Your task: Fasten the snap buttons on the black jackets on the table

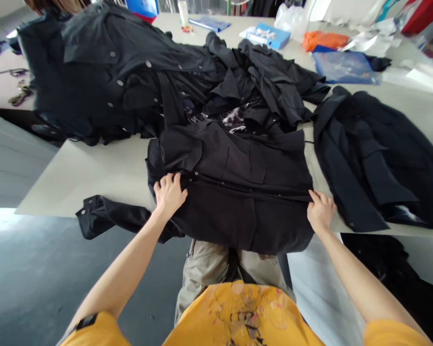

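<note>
A black jacket [216, 216] lies spread on its back across the table's front edge, its snap-button front running left to right. My left hand [169, 194] is closed on the front edge near the collar end, fingers curled into the cloth. At the hem, on the other end, my right hand [320, 209] pinches the corner of the front opening. One sleeve [111, 214] trails out to the left and hangs partly over the table's edge. The front flaps meet along the middle, with several metal snaps showing.
A heap of dark jackets [94, 62] covers the back left, with more crumpled ones [270, 77] behind mine. Another dark jacket [378, 154] lies at right. Farther back are a blue folder [346, 67], an orange bag [324, 41] and a blue box [269, 36]. Scissors [16, 72] lie far left.
</note>
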`<act>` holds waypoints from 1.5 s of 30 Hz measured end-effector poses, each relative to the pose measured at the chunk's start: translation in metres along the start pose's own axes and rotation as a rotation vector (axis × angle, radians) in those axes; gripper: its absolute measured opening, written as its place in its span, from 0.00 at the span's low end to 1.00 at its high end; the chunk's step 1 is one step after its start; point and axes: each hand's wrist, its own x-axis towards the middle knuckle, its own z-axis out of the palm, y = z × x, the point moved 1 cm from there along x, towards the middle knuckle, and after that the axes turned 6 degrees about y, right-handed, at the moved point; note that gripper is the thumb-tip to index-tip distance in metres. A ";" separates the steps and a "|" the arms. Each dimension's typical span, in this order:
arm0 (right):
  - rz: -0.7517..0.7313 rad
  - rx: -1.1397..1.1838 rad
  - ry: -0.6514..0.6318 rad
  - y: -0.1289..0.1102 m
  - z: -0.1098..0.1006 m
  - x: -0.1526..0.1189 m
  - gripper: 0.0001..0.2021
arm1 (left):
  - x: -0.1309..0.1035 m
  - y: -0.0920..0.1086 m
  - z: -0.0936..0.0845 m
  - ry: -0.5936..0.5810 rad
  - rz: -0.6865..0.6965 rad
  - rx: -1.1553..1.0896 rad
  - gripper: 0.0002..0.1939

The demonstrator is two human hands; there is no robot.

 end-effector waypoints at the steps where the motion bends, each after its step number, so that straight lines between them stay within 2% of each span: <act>1: -0.002 0.006 0.006 0.001 0.001 0.000 0.23 | -0.012 -0.010 -0.003 -0.041 -0.078 0.012 0.32; 4: -0.007 0.027 0.018 0.002 0.003 0.000 0.22 | -0.027 -0.042 -0.007 -0.117 -0.217 0.016 0.33; 6: -0.001 0.043 0.026 0.001 0.004 0.000 0.22 | -0.024 -0.057 -0.009 -0.124 -0.170 -0.046 0.25; 8: 0.006 0.054 0.028 0.001 0.004 -0.001 0.22 | -0.020 -0.066 -0.016 -0.050 -0.061 -0.126 0.18; 11: 0.011 0.057 0.016 0.000 0.004 -0.001 0.23 | -0.021 -0.072 -0.029 0.163 0.022 -0.175 0.16; 12: 0.014 0.056 0.011 0.000 0.004 -0.001 0.24 | -0.023 -0.073 -0.032 0.172 0.026 -0.191 0.17; 13: 0.017 0.055 0.007 0.000 0.004 0.000 0.24 | -0.024 -0.075 -0.034 0.117 0.018 -0.215 0.17; 14: 0.020 0.054 0.005 -0.001 0.003 0.000 0.24 | -0.024 -0.077 -0.033 0.004 -0.010 -0.230 0.19; 17: 0.019 0.049 0.011 -0.002 0.001 0.001 0.23 | -0.021 -0.083 -0.022 -0.415 -0.111 -0.169 0.23; 18: 0.016 0.047 0.014 -0.003 0.001 0.002 0.23 | -0.019 -0.083 -0.018 -0.482 -0.106 -0.141 0.22; 19: 0.014 0.046 0.017 -0.003 0.000 0.002 0.23 | -0.017 -0.082 -0.014 -0.498 -0.063 -0.126 0.19; 20: 0.013 0.044 0.020 -0.003 0.000 0.002 0.23 | -0.016 -0.080 -0.010 -0.479 0.017 -0.133 0.19; 23: 0.011 0.039 0.028 -0.002 0.002 0.002 0.23 | -0.015 -0.069 -0.004 -0.412 0.285 -0.179 0.32; 25: 0.006 0.029 0.032 -0.002 0.002 0.001 0.23 | -0.014 -0.064 -0.002 -0.406 0.376 -0.154 0.36; 26: 0.004 0.023 0.032 -0.001 0.003 0.001 0.23 | -0.011 -0.064 -0.001 -0.401 0.381 -0.123 0.35; 28: 0.005 0.015 0.030 -0.001 0.003 0.001 0.23 | -0.001 -0.072 -0.002 -0.398 0.345 -0.032 0.25; 31: 0.014 0.008 0.031 -0.002 0.003 0.001 0.23 | 0.019 -0.098 -0.008 -0.460 0.312 0.077 0.09; 35: 0.006 0.014 0.046 0.000 0.005 0.000 0.22 | 0.032 -0.139 -0.021 -0.464 0.316 0.078 0.11; 37: 0.007 0.025 0.062 0.002 0.007 -0.001 0.22 | 0.026 -0.150 -0.023 -0.461 0.329 0.090 0.17; 40: 0.009 0.036 0.074 0.003 0.010 -0.001 0.22 | 0.011 -0.150 -0.021 -0.424 0.386 0.126 0.24; 43: 0.006 0.036 0.081 0.002 0.009 0.000 0.22 | 0.003 -0.137 -0.016 -0.377 0.445 0.117 0.25; 45: 0.002 0.030 0.086 0.000 0.007 0.000 0.22 | 0.007 -0.128 -0.016 -0.377 0.419 0.122 0.23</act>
